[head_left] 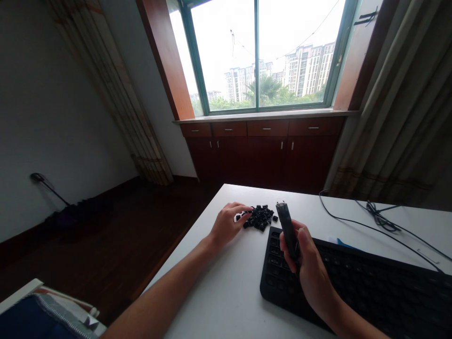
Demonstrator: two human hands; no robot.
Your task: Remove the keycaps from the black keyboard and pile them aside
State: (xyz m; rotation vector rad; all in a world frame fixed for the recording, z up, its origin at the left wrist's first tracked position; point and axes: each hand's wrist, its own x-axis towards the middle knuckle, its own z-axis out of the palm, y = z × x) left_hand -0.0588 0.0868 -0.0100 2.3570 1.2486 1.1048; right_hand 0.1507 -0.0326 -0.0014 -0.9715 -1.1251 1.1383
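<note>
so, far left there's a pale wall with something long-handled (51, 188) leaning by it, too dark down there to say what. bottom left a bit of dark blue cloth (21, 320) with a grey zip pokes in, and then a long curtain (116, 94) hangs to the floor.

next is the white table (226, 282). the left hand (228, 223) reaches in over its left edge, not far from the far left corner, with thumb and pointer spread into the left side of a heap of loose black keys (260, 217). can't tell if they're actually pinching one, the tips get lost among the keys. the heap sits near that same far left corner, in a bit from the far edge, and one single key (275, 218) lies just off its right side. straight behind, across the room, there's a red-brown cabinet (266, 160) under a big window (257, 61).

then the right hand (307, 259), wrapped firmly around a black tool (287, 230), which points up with little metal prongs at the tip. it's held above the left end of a black keyboard (381, 278) that runs off toward the right. behind the keyboard a blue thing (344, 243) peeks out, and a black cable (381, 219) loops around near the table's far edge. another curtain (399, 94) closes off the right.
</note>
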